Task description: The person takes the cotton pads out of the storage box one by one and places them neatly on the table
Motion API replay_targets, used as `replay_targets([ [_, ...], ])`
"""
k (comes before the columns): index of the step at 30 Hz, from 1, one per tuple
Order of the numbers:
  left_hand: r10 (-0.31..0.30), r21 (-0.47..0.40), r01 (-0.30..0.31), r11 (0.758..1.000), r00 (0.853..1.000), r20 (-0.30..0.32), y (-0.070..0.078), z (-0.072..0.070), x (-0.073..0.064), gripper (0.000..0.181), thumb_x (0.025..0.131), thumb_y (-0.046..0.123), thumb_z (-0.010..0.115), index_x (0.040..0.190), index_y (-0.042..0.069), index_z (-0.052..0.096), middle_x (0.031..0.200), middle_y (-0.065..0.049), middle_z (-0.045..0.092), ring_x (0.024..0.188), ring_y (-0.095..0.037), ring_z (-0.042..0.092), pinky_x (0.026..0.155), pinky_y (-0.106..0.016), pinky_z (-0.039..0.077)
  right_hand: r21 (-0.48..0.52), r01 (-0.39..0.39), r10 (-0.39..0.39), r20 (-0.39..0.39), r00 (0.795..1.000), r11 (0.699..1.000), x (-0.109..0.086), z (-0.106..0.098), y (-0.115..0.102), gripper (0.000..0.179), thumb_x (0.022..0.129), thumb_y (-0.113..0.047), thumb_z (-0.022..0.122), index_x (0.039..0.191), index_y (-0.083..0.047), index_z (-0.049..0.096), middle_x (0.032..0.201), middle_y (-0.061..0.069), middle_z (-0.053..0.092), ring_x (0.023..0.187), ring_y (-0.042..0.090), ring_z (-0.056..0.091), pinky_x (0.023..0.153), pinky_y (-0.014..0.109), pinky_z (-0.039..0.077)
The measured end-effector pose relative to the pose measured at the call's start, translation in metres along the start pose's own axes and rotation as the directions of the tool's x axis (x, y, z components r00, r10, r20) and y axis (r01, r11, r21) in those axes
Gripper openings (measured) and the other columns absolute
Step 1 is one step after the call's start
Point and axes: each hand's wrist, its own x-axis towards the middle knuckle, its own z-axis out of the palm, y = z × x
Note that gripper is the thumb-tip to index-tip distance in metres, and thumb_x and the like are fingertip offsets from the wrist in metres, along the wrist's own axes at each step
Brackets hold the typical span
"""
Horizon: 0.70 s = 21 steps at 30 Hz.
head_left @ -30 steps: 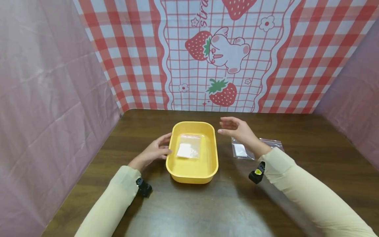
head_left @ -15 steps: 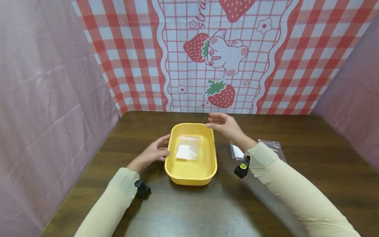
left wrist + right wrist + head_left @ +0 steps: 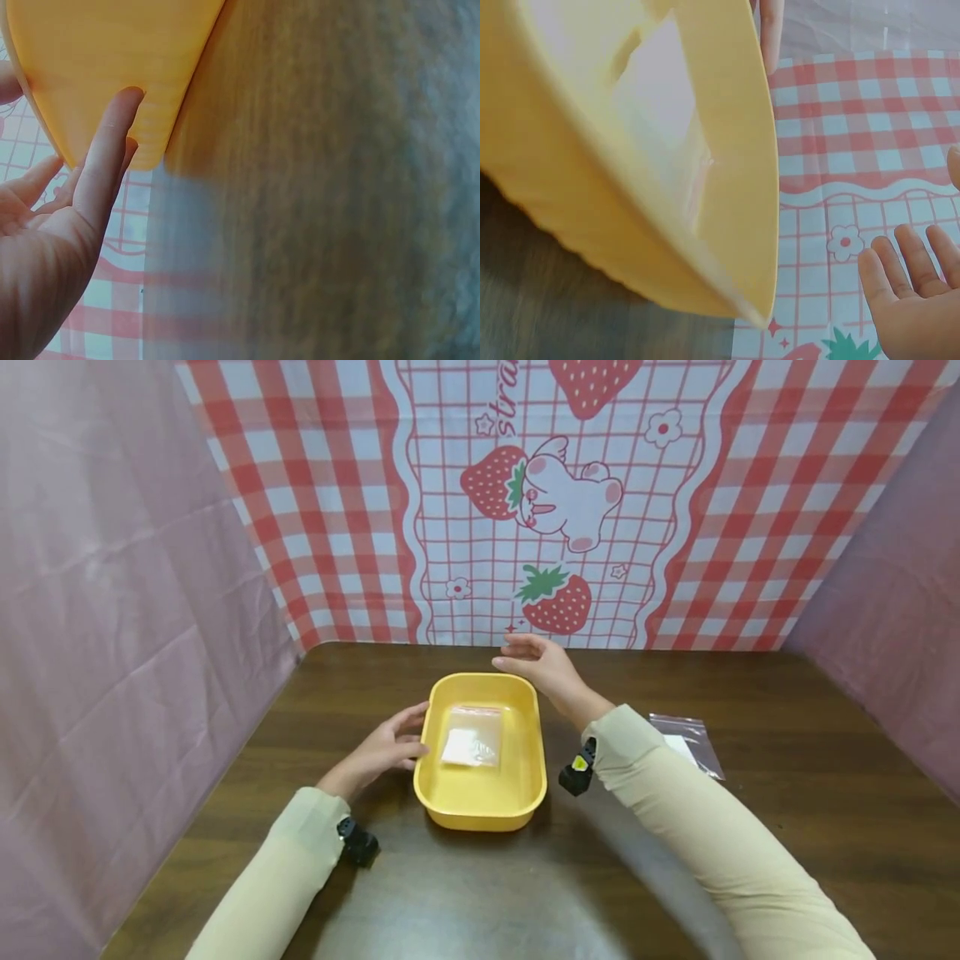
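Note:
A yellow rectangular tray [image 3: 480, 821] stands on the table. Lying flat inside it is a clear zip bag [image 3: 472, 739] with a white card-like piece in it. Against the tray's left wall rests my left hand [image 3: 378, 747]; in the left wrist view its fingers [image 3: 105, 161] extend along the outside wall. My right hand [image 3: 551, 675] hovers around the tray's far right corner, holding nothing. Its fingers are spread and slightly bent in the right wrist view, apart from the tray rim.
Another zip bag [image 3: 697, 743] with a white piece lies on the brown wooden table [image 3: 480, 902] to the right, partly behind the right sleeve [image 3: 675, 802]. A strawberry-print checked cloth [image 3: 562, 485] hangs along the back, with pink cloth [image 3: 135, 610] at the left side.
My right hand has moved left, from right of the tray to its far right corner. The right sleeve now covers the nearer bag. My left hand stays at the tray.

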Motion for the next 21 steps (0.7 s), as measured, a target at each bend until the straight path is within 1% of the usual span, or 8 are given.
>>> replay_targets([
  [3, 0.003, 0.002, -0.003, 1.000, 1.000, 0.010, -0.001, 0.000, 0.000, 0.073, 0.084, 0.000, 0.059, 0.148, 0.011, 0.024, 0.143, -0.022, 0.032, 0.119, -0.038, 0.046, 0.077, -0.040, 0.054, 0.007, -0.011, 0.012, -0.013, 1.000, 1.000, 0.003, 0.006, -0.002, 0.055, 0.082, -0.020, 0.072, 0.132, -0.007, 0.051, 0.121, 0.011, 0.057, 0.111, 0.023, 0.053, 0.097, 0.038, 0.042],
  [8, 0.000, 0.000, 0.000, 1.000, 1.000, -0.003, 0.000, 0.000, 0.000, 0.074, 0.083, -0.001, 0.059, 0.148, 0.012, 0.024, 0.142, -0.021, 0.033, 0.117, -0.037, 0.047, 0.076, -0.040, 0.054, 0.011, -0.032, 0.032, -0.022, 0.999, 0.999, 0.008, 0.020, -0.004, 0.054, 0.083, -0.021, 0.071, 0.131, -0.010, 0.051, 0.121, 0.010, 0.057, 0.112, 0.021, 0.052, 0.098, 0.039, 0.041],
  [11, 0.008, -0.010, -0.008, 1.000, 1.000, 0.002, 0.000, -0.001, 0.000, 0.074, 0.083, -0.001, 0.058, 0.148, 0.010, 0.024, 0.142, -0.022, 0.033, 0.118, -0.038, 0.047, 0.076, -0.041, 0.054, 0.029, -0.045, 0.046, -0.038, 0.998, 0.999, 0.012, 0.028, -0.001, 0.053, 0.082, -0.021, 0.072, 0.130, -0.010, 0.052, 0.120, 0.009, 0.058, 0.110, 0.021, 0.053, 0.097, 0.039, 0.041],
  [13, 0.006, -0.011, -0.006, 1.000, 1.000, 0.003, -0.001, -0.001, 0.001, 0.074, 0.083, -0.001, 0.059, 0.147, 0.011, 0.024, 0.142, -0.022, 0.033, 0.118, -0.038, 0.047, 0.076, -0.040, 0.054, 0.039, -0.060, 0.062, -0.046, 0.997, 0.997, 0.014, 0.034, 0.003, 0.053, 0.082, -0.020, 0.072, 0.129, -0.008, 0.053, 0.120, 0.011, 0.058, 0.110, 0.022, 0.053, 0.096, 0.039, 0.042],
  [17, 0.006, -0.011, -0.006, 1.000, 1.000, 0.006, -0.001, -0.001, 0.001, 0.074, 0.083, 0.000, 0.058, 0.147, 0.010, 0.024, 0.142, -0.022, 0.033, 0.117, -0.038, 0.047, 0.076, -0.040, 0.054, 0.002, -0.093, 0.093, -0.041, 0.995, 0.996, 0.017, 0.043, 0.011, 0.052, 0.081, -0.020, 0.073, 0.127, -0.007, 0.054, 0.121, 0.013, 0.058, 0.110, 0.023, 0.053, 0.094, 0.037, 0.043],
  [21, 0.003, -0.012, -0.003, 1.000, 1.000, -0.005, -0.001, -0.001, 0.001, 0.074, 0.083, 0.000, 0.059, 0.147, 0.012, 0.025, 0.141, -0.021, 0.034, 0.117, -0.037, 0.048, 0.077, -0.040, 0.054, -0.069, -0.117, 0.117, -0.003, 0.993, 0.991, 0.020, 0.050, 0.018, 0.053, 0.080, -0.021, 0.074, 0.126, -0.006, 0.054, 0.119, 0.014, 0.058, 0.109, 0.025, 0.053, 0.095, 0.038, 0.043],
])
